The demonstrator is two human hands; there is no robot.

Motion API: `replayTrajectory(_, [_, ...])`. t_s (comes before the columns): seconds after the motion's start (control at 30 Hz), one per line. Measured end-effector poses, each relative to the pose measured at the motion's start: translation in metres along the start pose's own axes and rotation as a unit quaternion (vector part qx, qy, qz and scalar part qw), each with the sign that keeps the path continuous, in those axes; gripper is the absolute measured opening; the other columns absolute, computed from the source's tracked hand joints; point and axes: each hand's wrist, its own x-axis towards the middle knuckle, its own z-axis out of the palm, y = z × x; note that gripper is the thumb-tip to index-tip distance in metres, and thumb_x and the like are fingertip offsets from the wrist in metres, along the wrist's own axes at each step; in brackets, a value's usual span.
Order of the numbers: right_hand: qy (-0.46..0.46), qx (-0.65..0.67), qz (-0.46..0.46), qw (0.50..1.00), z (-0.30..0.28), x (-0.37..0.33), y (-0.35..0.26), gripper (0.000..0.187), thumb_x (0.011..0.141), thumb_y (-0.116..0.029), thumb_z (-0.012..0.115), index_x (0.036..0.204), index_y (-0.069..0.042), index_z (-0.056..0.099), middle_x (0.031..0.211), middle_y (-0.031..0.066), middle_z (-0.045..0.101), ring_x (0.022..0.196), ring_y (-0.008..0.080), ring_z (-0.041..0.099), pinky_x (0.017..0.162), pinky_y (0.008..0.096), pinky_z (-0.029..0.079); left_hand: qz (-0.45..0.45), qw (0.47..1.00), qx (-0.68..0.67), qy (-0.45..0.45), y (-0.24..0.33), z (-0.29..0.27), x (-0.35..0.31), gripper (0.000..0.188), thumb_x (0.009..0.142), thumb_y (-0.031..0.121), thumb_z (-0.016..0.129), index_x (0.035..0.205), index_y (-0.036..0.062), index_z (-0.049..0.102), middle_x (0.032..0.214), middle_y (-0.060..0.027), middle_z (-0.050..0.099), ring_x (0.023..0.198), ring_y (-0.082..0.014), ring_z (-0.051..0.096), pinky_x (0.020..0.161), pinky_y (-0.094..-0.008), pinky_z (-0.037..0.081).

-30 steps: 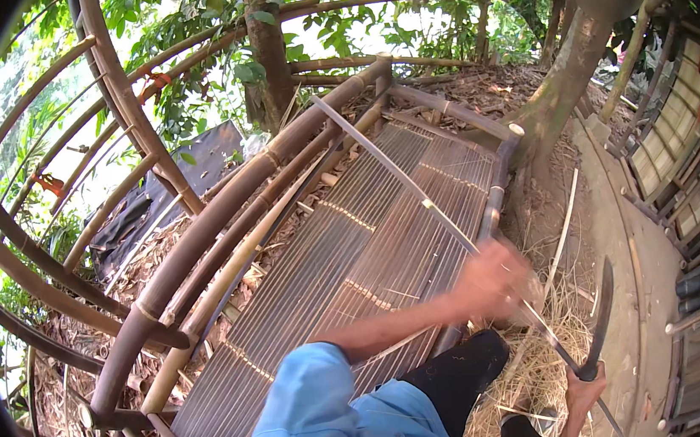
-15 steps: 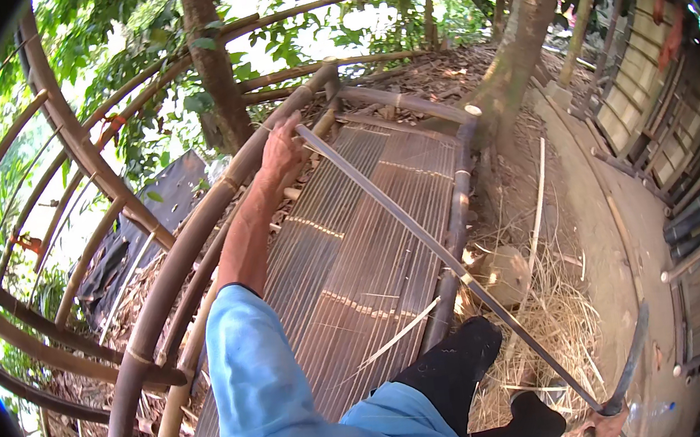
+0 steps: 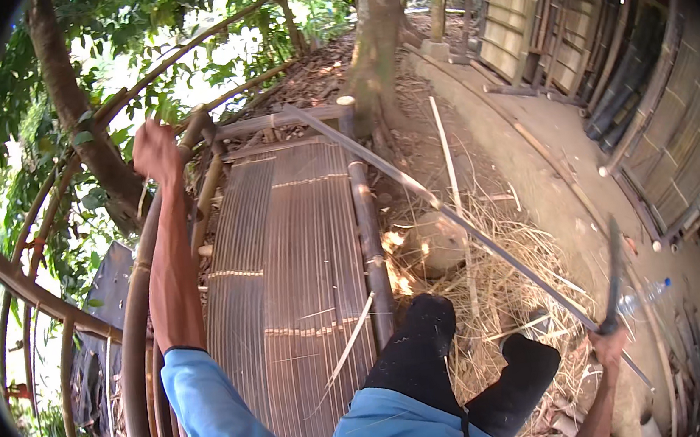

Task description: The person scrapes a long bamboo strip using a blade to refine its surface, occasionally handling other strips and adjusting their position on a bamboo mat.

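Outdoor yard, shaded by trees, with a large trunk (image 3: 380, 53) at the head of a slatted bamboo counter (image 3: 291, 225) and bamboo-framed panels (image 3: 685, 158) along the right side. A bamboo rail (image 3: 138, 352) borders the counter on the left.

The person sits on the counter in a blue shirt (image 3: 216, 403) and black leg coverings (image 3: 410, 344).

Long strip (image 3: 472, 229): runs diagonally, its far end over the far end of the counter, its near end past the right hand at lower right, above the ground.

Right hand (image 3: 609, 346): fingers clamped on the handle of a knife (image 3: 615, 276), dark curved blade pointing up. The strip passes at the base of the blade; whether the fingers also touch it cannot be told.

Left hand (image 3: 157, 153): raised near the upper end of the rail, well apart from the strip. Fingers appear curled; whether they close fully or grip anything cannot be told.

Pale shavings (image 3: 494, 289) cover the ground right of the counter. One pale sliver (image 3: 351, 341) lies on the slats. A clear bottle (image 3: 644, 297) lies just beside the knife in view.
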Motion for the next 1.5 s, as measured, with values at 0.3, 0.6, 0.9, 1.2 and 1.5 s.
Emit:
replayTrajectory(0.3, [-0.063,0.008,-0.021,0.998,0.131,0.013,-0.107,0.03,0.071,-0.005,0.08,0.094,0.0,0.061,0.073,0.0053,0.062,0.064,0.0132,0.058,0.06,0.0314,0.051,0.561,0.609,-0.286,-0.482,0.373,0.045,-0.212,0.052,0.097,0.021,0.053,0.144,0.0029,0.044,0.092,-0.0112,0.061,0.083,-0.0215,0.064,0.07,-0.03,0.056])
replayTrajectory(0.6, [-0.213,0.001,-0.108,0.971,0.156,0.021,-0.237,0.044,0.065,-0.009,0.088,0.1,0.001,0.064,0.085,0.013,0.068,0.08,0.0246,0.068,0.076,0.0393,0.057,0.277,0.555,-0.124,-0.775,0.215,-0.066,-0.281,0.082,0.087,0.021,0.075,0.155,0.0036,0.033,0.123,-0.025,0.064,0.11,-0.0402,0.067,0.092,-0.0503,0.051])
replayTrajectory(0.9, [-0.17,0.103,-0.414,0.888,0.267,0.022,-0.318,0.05,0.059,-0.014,0.096,0.093,-0.002,0.062,0.133,0.0154,0.047,0.124,0.0327,0.049,0.103,0.0437,0.046,-0.204,0.643,-0.055,-0.737,0.08,-0.179,-0.232,0.041,0.092,0.013,0.071,0.131,0.0029,0.065,0.07,-0.0123,0.071,0.062,-0.0145,0.068,0.055,-0.0347,0.051])
replayTrajectory(1.2, [-0.25,0.111,-0.361,0.891,0.312,0.012,-0.303,0.041,0.067,-0.008,0.09,0.092,-0.001,0.059,0.122,0.0129,0.047,0.114,0.0282,0.052,0.096,0.0376,0.047,-0.187,0.853,0.133,-0.469,-0.007,-0.342,-0.239,0.04,0.094,0.015,0.068,0.129,-0.0039,0.064,0.069,-0.0226,0.066,0.06,-0.0135,0.067,0.056,-0.0329,0.052])
replayTrajectory(1.5, [-0.284,0.057,-0.379,0.879,0.34,-0.012,-0.332,0.041,0.067,-0.01,0.088,0.097,0.003,0.063,0.113,0.0136,0.055,0.105,0.0316,0.059,0.091,0.0398,0.05,-0.29,0.846,0.227,-0.385,-0.039,-0.39,-0.292,0.041,0.093,0.014,0.065,0.13,-0.0036,0.063,0.083,-0.029,0.069,0.062,-0.021,0.069,0.061,-0.0379,0.053])
